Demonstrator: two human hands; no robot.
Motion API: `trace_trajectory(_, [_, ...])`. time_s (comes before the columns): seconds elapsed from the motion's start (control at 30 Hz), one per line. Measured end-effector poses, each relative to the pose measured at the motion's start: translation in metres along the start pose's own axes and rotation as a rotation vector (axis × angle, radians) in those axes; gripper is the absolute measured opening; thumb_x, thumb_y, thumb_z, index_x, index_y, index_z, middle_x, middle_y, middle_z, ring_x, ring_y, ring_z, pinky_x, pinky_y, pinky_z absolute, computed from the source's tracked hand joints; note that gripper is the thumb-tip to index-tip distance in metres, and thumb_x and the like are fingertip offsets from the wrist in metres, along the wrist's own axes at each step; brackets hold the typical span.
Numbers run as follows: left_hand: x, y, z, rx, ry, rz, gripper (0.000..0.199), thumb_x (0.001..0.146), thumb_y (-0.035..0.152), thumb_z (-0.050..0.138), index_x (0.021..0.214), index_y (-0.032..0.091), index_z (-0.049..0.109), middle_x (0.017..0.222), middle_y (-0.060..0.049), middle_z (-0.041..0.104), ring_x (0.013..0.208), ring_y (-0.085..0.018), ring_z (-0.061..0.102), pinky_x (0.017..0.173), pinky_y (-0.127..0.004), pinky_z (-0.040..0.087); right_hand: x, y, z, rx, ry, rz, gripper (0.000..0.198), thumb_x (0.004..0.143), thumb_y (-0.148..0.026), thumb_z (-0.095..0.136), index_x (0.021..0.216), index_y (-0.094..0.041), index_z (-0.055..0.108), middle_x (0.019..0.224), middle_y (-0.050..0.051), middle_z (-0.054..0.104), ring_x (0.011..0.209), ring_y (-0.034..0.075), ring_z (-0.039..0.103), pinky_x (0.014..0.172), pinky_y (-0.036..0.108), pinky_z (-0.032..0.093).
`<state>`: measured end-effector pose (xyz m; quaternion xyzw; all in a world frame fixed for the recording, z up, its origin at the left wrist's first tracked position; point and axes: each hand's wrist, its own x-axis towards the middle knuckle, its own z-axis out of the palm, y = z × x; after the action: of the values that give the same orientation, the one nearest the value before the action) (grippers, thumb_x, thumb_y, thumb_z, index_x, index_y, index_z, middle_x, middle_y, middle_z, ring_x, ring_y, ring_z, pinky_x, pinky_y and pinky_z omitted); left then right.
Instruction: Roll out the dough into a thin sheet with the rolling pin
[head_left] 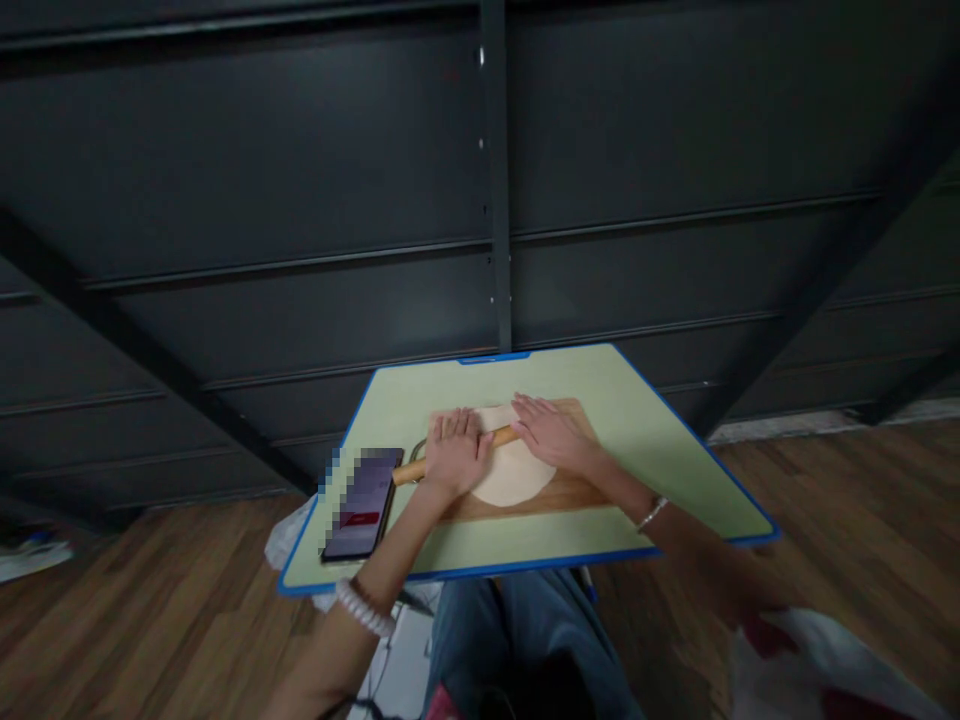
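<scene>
A thin wooden rolling pin [409, 471] lies slantwise across a round sheet of pale dough [514, 482]. The dough rests on a wooden cutting board [566, 493]. My left hand [454, 452] presses flat on the pin, left of its middle, with fingers stretched forward. Over the pin's right part lies my right hand [553, 434], palm down, fingers extended past it onto the far side of the dough. Both hands hide parts of the pin, so its right end is out of sight. A metal handle at the board's left side is partly covered.
The board sits on a small pale-green table [645, 520] with a blue rim. A phone [367, 510] lies at its left edge, close to the pin's left end. Beyond stands a dark metal panel wall [337, 170]. My knees are under the near edge, above a wooden floor [840, 480].
</scene>
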<state>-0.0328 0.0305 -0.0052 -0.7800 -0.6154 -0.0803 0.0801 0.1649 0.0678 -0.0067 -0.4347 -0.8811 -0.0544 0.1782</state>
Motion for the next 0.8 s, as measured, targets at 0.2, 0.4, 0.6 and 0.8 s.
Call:
trace_trajectory(0.2, [-0.036, 0.021, -0.011, -0.036, 0.047, 0.09, 0.056, 0.094, 0.04, 0.024, 0.135, 0.004, 0.038, 0.14, -0.018, 0.041, 0.133, -0.025, 0.032, 0.111, -0.042, 0.021, -0.045, -0.02, -0.013, -0.03, 0.073, 0.031, 0.048, 0.093, -0.031, 0.036, 0.13, -0.003, 0.046, 0.134, 0.02, 0.048, 0.128, 0.024, 0.039, 0.107, 0.041, 0.03])
trace_trajectory(0.4, [-0.065, 0.028, -0.016, -0.145, 0.073, 0.189, 0.053, 0.094, 0.038, 0.028, 0.139, 0.01, 0.031, 0.144, -0.014, 0.037, 0.133, -0.022, 0.033, 0.109, -0.043, 0.026, -0.076, -0.038, -0.023, -0.142, 0.115, 0.089, 0.039, 0.091, -0.02, 0.04, 0.122, -0.001, 0.052, 0.123, 0.022, 0.056, 0.116, 0.028, 0.05, 0.1, 0.04, 0.038])
trace_trajectory(0.6, [-0.095, 0.015, -0.021, -0.155, 0.066, 0.338, 0.05, 0.096, 0.034, 0.025, 0.144, 0.02, 0.023, 0.145, -0.008, 0.036, 0.136, -0.018, 0.026, 0.111, -0.045, 0.02, -0.093, -0.051, -0.042, -0.154, 0.117, 0.132, 0.028, 0.09, -0.017, 0.041, 0.109, -0.009, 0.06, 0.107, 0.017, 0.063, 0.099, 0.027, 0.057, 0.088, 0.04, 0.045])
trace_trajectory(0.8, [-0.105, -0.015, -0.011, 0.003, 0.227, -0.01, 0.047, 0.094, 0.033, 0.031, 0.137, 0.015, 0.038, 0.14, -0.014, 0.042, 0.133, -0.028, 0.031, 0.107, -0.051, 0.026, -0.104, -0.047, -0.043, -0.149, 0.144, 0.147, 0.027, 0.092, -0.023, 0.043, 0.112, -0.012, 0.057, 0.111, 0.013, 0.061, 0.102, 0.025, 0.054, 0.088, 0.039, 0.042])
